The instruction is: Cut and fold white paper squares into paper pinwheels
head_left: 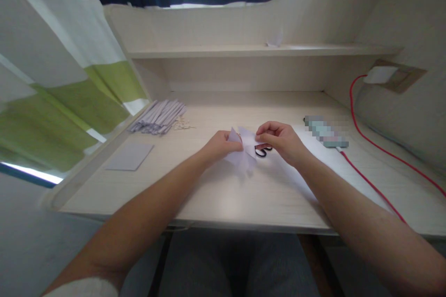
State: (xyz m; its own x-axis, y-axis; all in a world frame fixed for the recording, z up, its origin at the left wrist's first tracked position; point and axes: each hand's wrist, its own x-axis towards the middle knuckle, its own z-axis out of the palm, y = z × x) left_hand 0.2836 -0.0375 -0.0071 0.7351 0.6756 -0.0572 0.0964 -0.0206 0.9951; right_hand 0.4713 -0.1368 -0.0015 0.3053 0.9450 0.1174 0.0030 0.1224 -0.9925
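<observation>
Head view: person's sitting at a pale desk (216, 195), both hands working a folded pale-lilac paper piece (244, 151) near desk centre. Left hand (221, 145) is pinching its left side, fingers pressed together; right hand (280, 140) is pinching the top-right corner w/ thumb & fingertips. Black-handled scissors (263, 151) are lying just under the paper, beside the right hand. Paper strips (158, 117) are lying far left, a lilac sheet (129, 156) nearer, red cable (369, 183) running at right.

The scissors (263, 151) show only black handles past the folded paper (244, 148), whose near part the left hand (221, 145) covers, the pixelated object (325, 132) stays unreadable, and the red cable (383, 148) leaves the right edge.
</observation>
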